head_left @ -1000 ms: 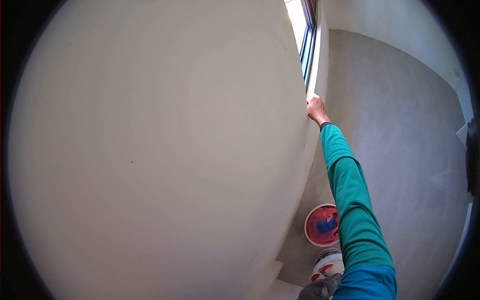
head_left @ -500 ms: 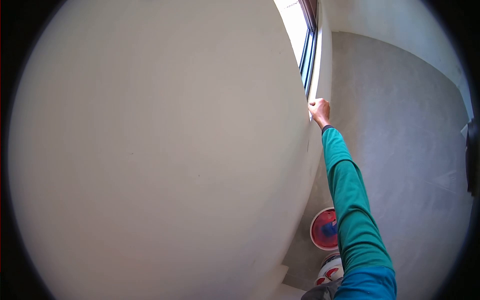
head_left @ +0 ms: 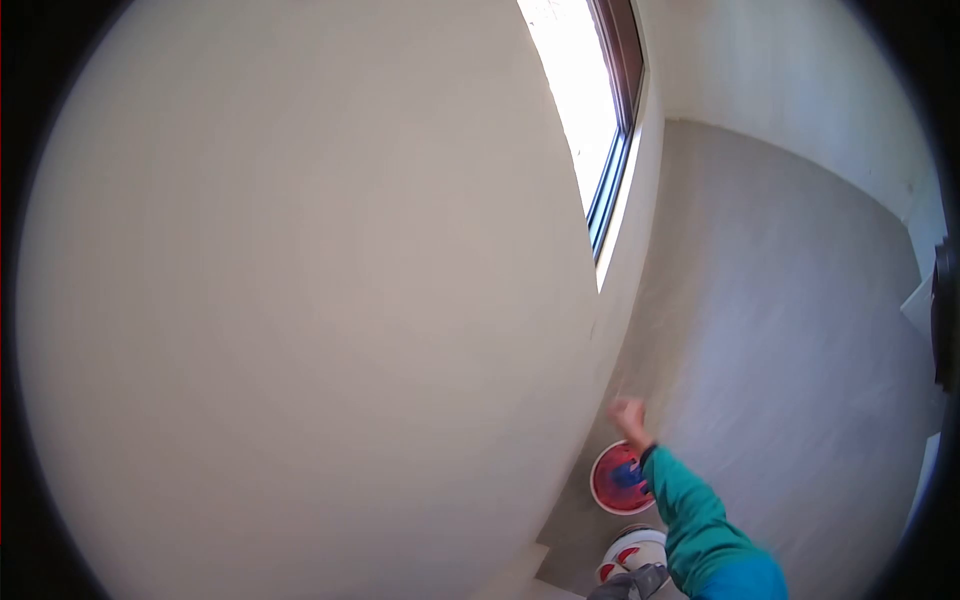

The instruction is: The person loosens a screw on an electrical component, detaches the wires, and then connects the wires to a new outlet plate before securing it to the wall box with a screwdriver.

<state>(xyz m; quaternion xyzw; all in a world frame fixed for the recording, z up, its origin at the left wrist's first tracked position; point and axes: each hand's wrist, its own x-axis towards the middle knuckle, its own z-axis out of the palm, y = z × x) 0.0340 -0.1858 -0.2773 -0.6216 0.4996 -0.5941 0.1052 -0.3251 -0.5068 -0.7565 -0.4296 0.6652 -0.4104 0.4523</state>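
Observation:
My right hand [head_left: 628,412], in a green sleeve [head_left: 690,515], is low beside the wall, just above a red bucket [head_left: 597,483] with a pale rim. The hand is blurred, its fingers curled closed; whatever they hold, if anything, is too small and smeared to name. Inside the bucket lies a blue thing [head_left: 628,474], partly hidden by my forearm. The smooth beige wall [head_left: 320,300] fills the left and middle of the view. My left hand is out of view.
A window [head_left: 612,170] with a dark frame opens in the wall at upper right. Grey floor [head_left: 780,330] runs along the wall. Below the bucket is a white and red round thing [head_left: 640,550], partly covered by grey cloth [head_left: 640,582]. A dark object [head_left: 943,315] stands at the right edge.
My right hand has left the window's lower corner and come down and nearer, to just above the bucket. The view has shifted, showing more of the window.

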